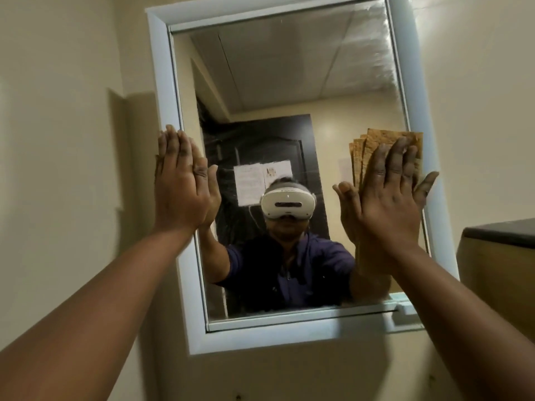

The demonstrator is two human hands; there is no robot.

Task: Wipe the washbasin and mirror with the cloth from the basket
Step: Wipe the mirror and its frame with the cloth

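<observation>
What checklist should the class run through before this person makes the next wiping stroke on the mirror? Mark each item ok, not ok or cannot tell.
1. Cloth lies between the right hand and the glass: ok.
2. Right hand's fingers are spread flat over the cloth: ok.
3. Left hand steadies the mirror at its left frame edge: ok.
4. Glass is free of streaks: not ok, smears show at the upper right and centre.
5. Cloth is damp enough: cannot tell.
6. Washbasin already wiped: cannot tell, it is out of view.
</observation>
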